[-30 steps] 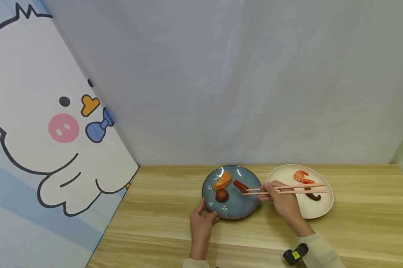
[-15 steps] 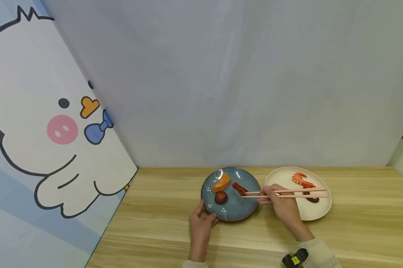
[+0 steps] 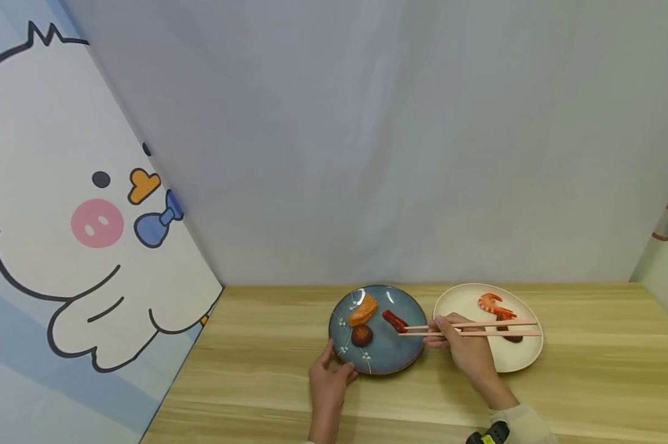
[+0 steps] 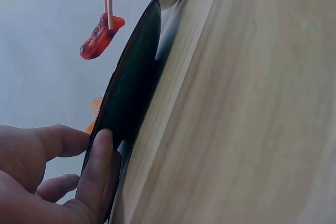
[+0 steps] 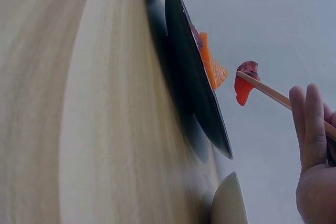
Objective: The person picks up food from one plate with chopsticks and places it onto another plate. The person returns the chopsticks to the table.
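Note:
My left hand (image 3: 328,379) pinches the near left rim of a round blue plate (image 3: 392,361), thumb above and fingers below in the left wrist view (image 4: 100,171). In my right hand (image 3: 467,348) is a pair of pink chopsticks (image 3: 500,323). Their tips grip a red, dark-streaked strip of food (image 4: 102,36), raised above the plate in both wrist views. On the plate lie an orange salmon piece (image 3: 363,310) and a round brown mushroom-like piece (image 3: 362,335).
A cream plate (image 3: 450,302) stands to the right, partly behind my right hand. It bears a shrimp (image 3: 492,303) and a dark brown piece (image 3: 513,338), which the chopsticks partly cover. A grey curtain (image 3: 367,154) borders the wooden table (image 3: 256,357) at the back.
The whole head view has shifted, so the table and plates appear lower and slightly left. Both hands keep their holds, and the red strip stays between the chopstick tips.

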A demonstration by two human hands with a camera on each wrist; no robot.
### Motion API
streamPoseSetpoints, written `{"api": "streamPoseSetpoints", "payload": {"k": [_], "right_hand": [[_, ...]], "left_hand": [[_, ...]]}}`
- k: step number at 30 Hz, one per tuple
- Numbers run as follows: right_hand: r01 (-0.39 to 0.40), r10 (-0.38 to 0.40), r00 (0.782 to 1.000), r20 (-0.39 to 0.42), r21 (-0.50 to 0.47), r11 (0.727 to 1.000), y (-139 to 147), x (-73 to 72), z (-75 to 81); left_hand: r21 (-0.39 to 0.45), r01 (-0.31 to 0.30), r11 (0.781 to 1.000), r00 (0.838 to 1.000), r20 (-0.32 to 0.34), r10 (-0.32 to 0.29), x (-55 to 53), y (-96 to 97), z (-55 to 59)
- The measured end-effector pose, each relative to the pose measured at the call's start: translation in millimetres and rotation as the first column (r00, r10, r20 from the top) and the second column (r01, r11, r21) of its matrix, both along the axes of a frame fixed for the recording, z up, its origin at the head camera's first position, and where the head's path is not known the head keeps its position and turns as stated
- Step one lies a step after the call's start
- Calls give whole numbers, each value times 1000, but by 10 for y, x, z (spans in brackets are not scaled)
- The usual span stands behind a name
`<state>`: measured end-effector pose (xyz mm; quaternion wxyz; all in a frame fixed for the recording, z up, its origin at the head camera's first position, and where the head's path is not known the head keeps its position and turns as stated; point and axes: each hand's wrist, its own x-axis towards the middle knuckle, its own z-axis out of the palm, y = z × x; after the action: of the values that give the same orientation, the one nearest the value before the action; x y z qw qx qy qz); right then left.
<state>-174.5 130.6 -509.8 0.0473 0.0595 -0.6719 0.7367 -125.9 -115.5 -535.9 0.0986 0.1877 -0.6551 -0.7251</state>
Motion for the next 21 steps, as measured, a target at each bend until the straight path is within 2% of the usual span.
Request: {"api": "streamPoseSetpoints", "payload": {"k": [3, 12, 21], "right_hand": [[-1, 1, 1000, 6, 8, 1000, 13, 13, -7], [5, -5, 1000, 0, 8, 1000, 42, 34, -12], [20, -20, 1000, -9, 19, 1000, 66, 52, -5]], "left_hand": [[-1, 4, 1000, 1000, -22, -4, 18, -1, 5], [-4, 2, 1000, 999, 50, -2, -22, -3, 30], [-13, 0, 1000, 998, 63, 1, -24, -13, 39]]}}
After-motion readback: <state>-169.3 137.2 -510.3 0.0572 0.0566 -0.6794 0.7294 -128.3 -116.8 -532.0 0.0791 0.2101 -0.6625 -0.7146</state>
